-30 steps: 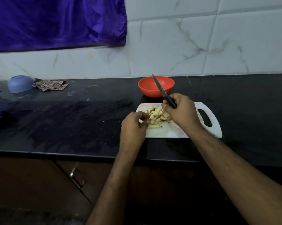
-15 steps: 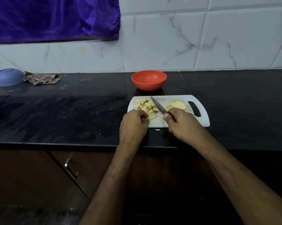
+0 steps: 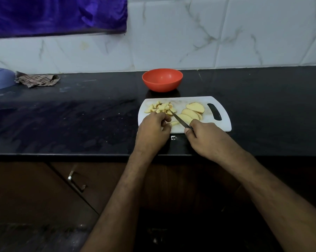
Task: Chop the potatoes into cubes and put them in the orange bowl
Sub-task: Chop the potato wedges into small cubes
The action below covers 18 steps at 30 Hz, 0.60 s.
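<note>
A white cutting board lies on the black counter. A pile of potato cubes sits on its left part, and several potato slices lie to the right. My right hand grips a knife whose blade lies low over a potato strip. My left hand pinches that strip at its left end. The orange bowl stands behind the board and looks empty.
A blue bowl and a crumpled checked cloth lie at the far left by the tiled wall. A purple cloth hangs above. Cabinet doors with a metal handle are below the counter edge.
The knife came down from raised over the bowl to flat on the board. My right hand pulled back toward the front edge, uncovering the slices. My left hand stayed on the strip.
</note>
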Each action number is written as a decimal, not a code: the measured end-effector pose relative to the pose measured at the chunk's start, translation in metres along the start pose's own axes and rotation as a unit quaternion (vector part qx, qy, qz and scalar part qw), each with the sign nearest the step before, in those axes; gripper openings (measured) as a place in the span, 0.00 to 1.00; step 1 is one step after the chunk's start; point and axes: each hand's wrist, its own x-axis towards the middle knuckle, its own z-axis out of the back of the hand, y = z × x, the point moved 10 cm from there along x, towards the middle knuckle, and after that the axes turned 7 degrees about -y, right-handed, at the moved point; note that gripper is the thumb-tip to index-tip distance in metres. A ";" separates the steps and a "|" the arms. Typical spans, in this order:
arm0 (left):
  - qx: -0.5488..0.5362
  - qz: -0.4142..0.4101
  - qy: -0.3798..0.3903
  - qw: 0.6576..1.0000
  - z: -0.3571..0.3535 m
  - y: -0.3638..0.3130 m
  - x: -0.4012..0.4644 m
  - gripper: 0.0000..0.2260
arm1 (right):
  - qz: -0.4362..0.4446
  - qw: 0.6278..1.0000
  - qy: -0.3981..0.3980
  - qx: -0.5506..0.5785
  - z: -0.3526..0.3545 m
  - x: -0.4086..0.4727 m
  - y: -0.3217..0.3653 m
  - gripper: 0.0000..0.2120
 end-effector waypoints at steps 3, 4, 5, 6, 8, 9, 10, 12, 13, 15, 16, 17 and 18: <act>0.017 -0.008 -0.003 1.000 0.000 -0.002 -0.001 0.06 | -0.010 1.000 -0.007 -0.015 -0.001 0.000 -0.001 0.15; 0.024 -0.009 -0.002 1.000 -0.001 -0.003 -0.001 0.06 | -0.015 1.000 -0.006 -0.021 -0.001 -0.001 -0.002 0.15; 0.029 -0.010 0.000 1.000 -0.001 -0.004 -0.001 0.06 | -0.019 0.999 -0.004 -0.028 -0.001 -0.001 -0.002 0.15; 0.034 -0.012 0.000 0.999 -0.002 -0.004 -0.001 0.06 | -0.022 0.999 0.000 -0.034 -0.001 -0.002 -0.002 0.14; 0.044 -0.018 0.001 0.999 -0.003 -0.006 -0.001 0.05 | -0.025 0.999 0.016 -0.041 -0.001 -0.004 0.000 0.15; 0.047 -0.021 0.002 0.999 -0.003 -0.006 -0.001 0.05 | -0.025 0.998 0.025 -0.044 -0.001 -0.005 0.001 0.14; 0.049 -0.023 0.003 0.999 -0.003 -0.007 0.000 0.05 | -0.024 0.998 0.033 -0.048 -0.001 -0.006 0.003 0.14; 0.050 -0.024 0.005 0.998 -0.003 -0.009 0.000 0.05 | -0.022 0.997 0.048 -0.057 -0.001 -0.008 0.007 0.14; 0.052 -0.024 0.007 0.998 -0.003 -0.009 0.001 0.05 | -0.022 0.996 0.053 -0.062 -0.001 -0.009 0.008 0.14; 0.059 -0.026 0.009 0.998 -0.004 -0.010 0.001 0.04 | -0.021 0.996 0.057 -0.072 -0.001 -0.009 0.010 0.14; 0.064 -0.028 0.011 0.997 -0.005 -0.010 0.002 0.03 | -0.020 0.995 0.060 -0.077 -0.002 -0.009 0.011 0.15; 0.068 -0.028 0.014 0.997 -0.006 -0.010 0.002 0.03 | -0.020 0.994 0.063 -0.082 -0.002 -0.009 0.011 0.15; 0.068 -0.027 0.016 0.997 -0.006 -0.009 0.002 0.04 | -0.022 0.994 0.066 -0.087 -0.003 -0.009 0.010 0.15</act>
